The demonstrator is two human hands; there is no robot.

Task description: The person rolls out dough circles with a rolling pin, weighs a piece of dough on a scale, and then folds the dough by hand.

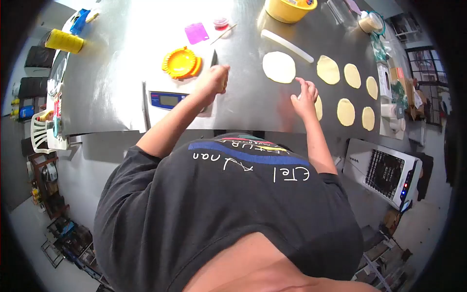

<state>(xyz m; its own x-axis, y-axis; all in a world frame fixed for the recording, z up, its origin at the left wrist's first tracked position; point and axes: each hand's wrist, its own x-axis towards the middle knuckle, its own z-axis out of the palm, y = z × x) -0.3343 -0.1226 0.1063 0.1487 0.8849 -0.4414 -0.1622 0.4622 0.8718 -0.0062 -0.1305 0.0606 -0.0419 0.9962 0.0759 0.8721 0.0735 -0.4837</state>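
My left hand (215, 80) is closed at the right edge of the digital scale (168, 100); what it holds, if anything, is hidden. An orange dumpling mould (181, 63) lies open on the scale, just left of that hand. My right hand (305, 95), fingers apart, reaches to the lower right edge of a large pale dough disc (278, 67). Beneath its wrist, another disc (318, 108) is partly covered. Several flat dough discs (346, 112) lie in two rows to the right. A white rolling stick (287, 45) rests above the large disc.
A yellow tub (291, 10) stands at the back of the metal table (107, 97). Near it are a purple scraper (196, 33), a small red-and-clear container (221, 23) and a thin stick (224, 33). A yellow roll (64, 41) lies at far left.
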